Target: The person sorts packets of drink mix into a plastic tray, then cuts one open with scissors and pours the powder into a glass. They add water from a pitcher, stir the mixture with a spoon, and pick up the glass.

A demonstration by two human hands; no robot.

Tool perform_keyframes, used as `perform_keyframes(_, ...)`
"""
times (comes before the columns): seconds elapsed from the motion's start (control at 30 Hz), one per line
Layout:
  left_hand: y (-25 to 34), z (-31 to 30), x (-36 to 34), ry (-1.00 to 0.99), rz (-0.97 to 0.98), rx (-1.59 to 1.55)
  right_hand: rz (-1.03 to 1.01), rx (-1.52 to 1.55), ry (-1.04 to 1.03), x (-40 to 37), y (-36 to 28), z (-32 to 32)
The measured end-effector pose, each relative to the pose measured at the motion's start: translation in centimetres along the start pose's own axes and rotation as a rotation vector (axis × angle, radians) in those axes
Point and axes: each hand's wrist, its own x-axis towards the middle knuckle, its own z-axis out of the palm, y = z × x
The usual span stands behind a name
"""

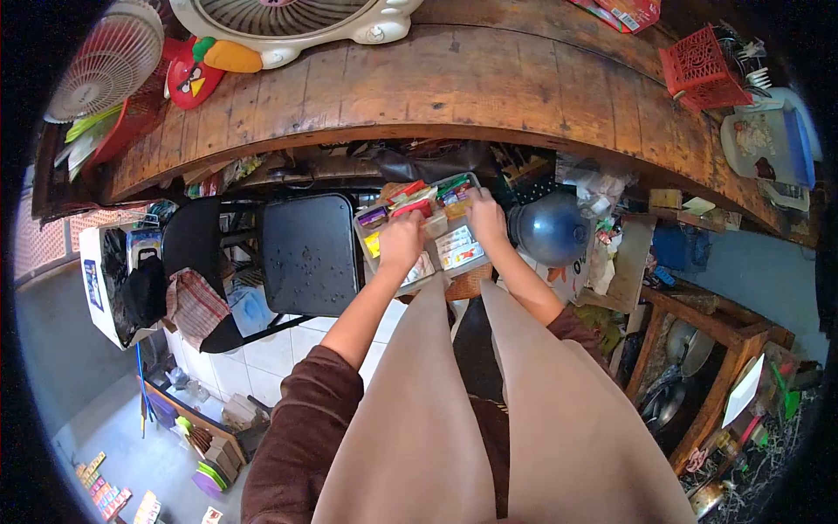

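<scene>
A pale divided tray [444,272] stands below the wooden table's edge, with small colourful packets in its compartments. My left hand [404,237] reaches into its left part, fingers bent down beside a red packet [414,204]; the fingertips are hidden, so what they hold cannot be made out. My right hand [485,216] is at the tray's right side, near green and orange packets [455,194], its fingertips also hard to see. White and red packets [460,248] lie in the compartment between my hands. Yellow and purple packets [373,218] are at the left end.
The wooden table [489,79] curves across the top. A black chair [308,253] stands left of the tray, and a large blue water bottle [550,229] is close on the right. A red basket [703,68] sits at the table's right end. A wooden rack [698,319] stands lower right.
</scene>
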Motion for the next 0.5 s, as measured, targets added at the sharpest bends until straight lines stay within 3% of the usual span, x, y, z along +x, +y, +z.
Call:
perform_keyframes(0.03, -0.4, 0.3, 0.1, 0.140, 0.068, 0.106, -0.015, 0.033, 0.046, -0.3, -0.3, -0.1)
perform_keyframes(0.07, -0.5, 0.4, 0.2, 0.140, 0.067, 0.107, -0.015, 0.034, 0.045, -0.7, -0.4, 0.0)
perform_keyframes(0.13, -0.4, 0.1, 0.4, 0.179, 0.022, 0.156, -0.139, 0.026, 0.250, -1.4, -0.7, 0.2)
perform_keyframes(0.27, -0.9, 0.2, 0.8, 0.203, 0.020, 0.207, -0.217, 0.024, 0.340, -3.0, -1.9, 0.3)
perform_keyframes(0.33, -1.2, 0.4, 1.0, 0.234, 0.028, 0.224, -0.108, 0.094, -0.150, -3.7, -1.8, 2.2)
perform_keyframes(0.37, -1.4, 0.5, 1.1, 0.233, 0.031, 0.223, -0.106, 0.093, -0.148, -3.9, -1.8, 3.4)
perform_keyframes(0.43, -1.6, 0.6, 1.3, 0.250, 0.050, 0.296, -0.219, 0.107, -0.408, -3.9, -2.1, 5.4)
perform_keyframes(0.5, -1.8, 0.7, 1.5, 0.251, 0.061, 0.304, -0.202, 0.111, -0.378, -4.1, -2.6, 5.8)
